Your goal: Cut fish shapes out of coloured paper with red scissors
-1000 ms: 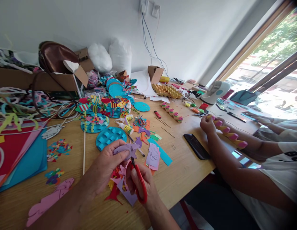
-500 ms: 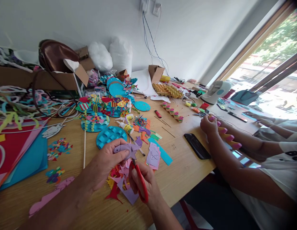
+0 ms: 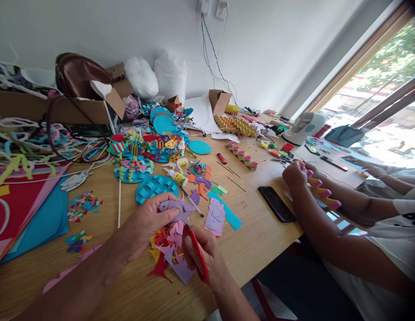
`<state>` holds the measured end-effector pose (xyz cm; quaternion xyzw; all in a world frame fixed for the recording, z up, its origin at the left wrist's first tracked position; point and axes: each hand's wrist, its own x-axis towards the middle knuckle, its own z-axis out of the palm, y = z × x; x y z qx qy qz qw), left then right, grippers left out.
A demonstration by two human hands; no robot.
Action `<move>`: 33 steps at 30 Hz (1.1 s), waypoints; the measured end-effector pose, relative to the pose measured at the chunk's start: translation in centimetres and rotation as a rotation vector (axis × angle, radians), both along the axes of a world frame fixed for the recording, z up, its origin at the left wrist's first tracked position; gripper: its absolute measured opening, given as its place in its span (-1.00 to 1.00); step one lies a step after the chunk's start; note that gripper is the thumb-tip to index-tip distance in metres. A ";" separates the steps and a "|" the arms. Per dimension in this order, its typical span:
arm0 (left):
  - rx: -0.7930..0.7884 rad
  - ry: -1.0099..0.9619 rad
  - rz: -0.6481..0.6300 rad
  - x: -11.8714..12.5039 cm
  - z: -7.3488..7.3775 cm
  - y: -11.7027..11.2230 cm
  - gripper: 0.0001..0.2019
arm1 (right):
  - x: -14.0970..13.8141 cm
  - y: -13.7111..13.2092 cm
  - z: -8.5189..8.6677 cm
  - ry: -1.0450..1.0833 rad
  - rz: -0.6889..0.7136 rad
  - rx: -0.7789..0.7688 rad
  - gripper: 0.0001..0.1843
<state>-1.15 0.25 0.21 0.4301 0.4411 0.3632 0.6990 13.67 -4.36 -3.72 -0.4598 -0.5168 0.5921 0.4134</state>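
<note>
Left hand (image 3: 145, 229) pinching purple fish cutout (image 3: 175, 207) | right hand (image 3: 202, 255) just below, gripping red scissors (image 3: 198, 255)

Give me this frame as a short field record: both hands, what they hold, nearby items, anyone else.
left hand: pinches purple paper fish
right hand: grips red scissors, blades at the fish's lower edge
under hands: paper scraps on wooden table
nearby: blue woven disc, glue bottle, black phone
other person: co-worker's hand holds pink-and-yellow folded strip
</note>
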 end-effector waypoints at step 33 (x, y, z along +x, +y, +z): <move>0.060 0.129 -0.085 -1.2 0.6 1.0 -0.74 | 1.9 0.2 -0.9 -0.256 0.127 0.095 -0.56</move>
